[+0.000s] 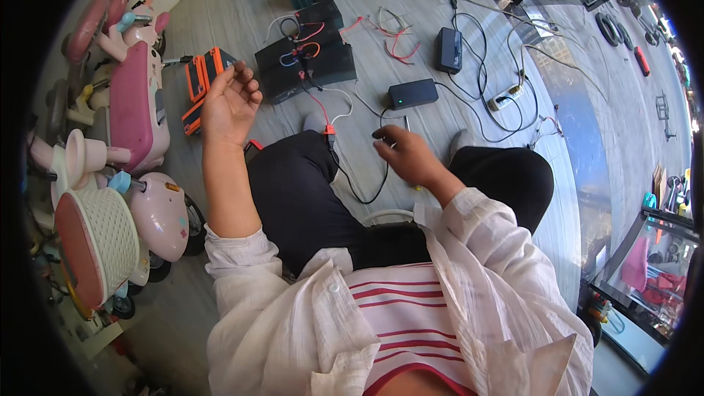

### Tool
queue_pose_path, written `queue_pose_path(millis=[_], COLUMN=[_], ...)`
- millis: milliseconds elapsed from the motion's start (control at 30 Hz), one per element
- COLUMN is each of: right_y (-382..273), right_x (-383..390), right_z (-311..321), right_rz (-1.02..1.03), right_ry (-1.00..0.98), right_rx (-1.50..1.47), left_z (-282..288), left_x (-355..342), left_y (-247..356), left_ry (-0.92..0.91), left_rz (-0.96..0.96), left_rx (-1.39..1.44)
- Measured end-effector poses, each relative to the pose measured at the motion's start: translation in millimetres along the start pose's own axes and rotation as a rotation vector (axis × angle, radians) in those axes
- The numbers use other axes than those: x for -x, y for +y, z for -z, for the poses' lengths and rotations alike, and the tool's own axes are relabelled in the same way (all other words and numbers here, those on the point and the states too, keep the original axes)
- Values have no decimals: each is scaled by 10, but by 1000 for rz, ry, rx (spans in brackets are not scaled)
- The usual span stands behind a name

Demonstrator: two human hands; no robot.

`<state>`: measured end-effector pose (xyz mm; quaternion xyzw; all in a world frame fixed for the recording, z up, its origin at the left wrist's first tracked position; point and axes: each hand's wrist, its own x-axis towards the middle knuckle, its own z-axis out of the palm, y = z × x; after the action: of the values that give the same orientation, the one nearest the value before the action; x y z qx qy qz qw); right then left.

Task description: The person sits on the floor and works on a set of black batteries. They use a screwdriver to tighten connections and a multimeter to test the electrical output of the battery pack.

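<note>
Floor [231,11] first: grey, wood-look, most of the work spread out on it. Person's legs in dark trousers [301,191] to either side of the near work area.

Left edge: pink ride-on toy [136,110], and nearer the person a white woven basket [110,238] with a pink inside.

Main item — dark battery block [334,66], on the floor ahead, beyond the left knee. Red, white and blue wires on its upper side; second dark block [323,15] just behind it. Orange-and-black case [202,77] to its left.

Left hand [233,95]: raised between case and block, palm turned up, fingers loosely curled, nothing in it. Right hand [411,152]: low between the knees, fingers bent, near the black cable [359,200]. Thin metal rod [407,123] shows just past it — can't tell if the hand grips it or it lies underneath.

Two black adapters ahead and right: one lying flat [413,93] with a green light on, the other [449,50] farther back. White power strip [504,98] right of both.

Small stuff: red connector [329,130] by the left knee, on the red and white leads from the block, black cable on its other side. Loose red wire [400,56] lies between block and adapters.
</note>
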<state>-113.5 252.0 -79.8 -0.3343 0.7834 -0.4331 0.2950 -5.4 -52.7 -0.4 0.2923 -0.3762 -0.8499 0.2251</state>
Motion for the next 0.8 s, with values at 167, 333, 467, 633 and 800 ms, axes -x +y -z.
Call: queue_pose_path(millis=[167, 333, 467, 633, 800], right_y=[920, 1379, 1578, 1812, 2216], right_x=[-546, -770, -936, -1098, -977], right_z=[-908, -1619, -1897, -1832, -1234], right_rz=[-137, -324, -438, -527, -725], right_ry=[-224, -469, -573, -406, 203], right_rx=[72, 84, 85, 99, 405], left_z=[691, 1363, 1654, 1863, 2199], left_x=[-579, -1042, -1352, -1707, -1670], left_y=[-316, -993, -1575, -1994, -2129], left_ry=[141, 117, 2, -85, 221], left_rz=[83, 342, 512, 563, 397], left_rx=[-253, -538, -614, -786, -621])
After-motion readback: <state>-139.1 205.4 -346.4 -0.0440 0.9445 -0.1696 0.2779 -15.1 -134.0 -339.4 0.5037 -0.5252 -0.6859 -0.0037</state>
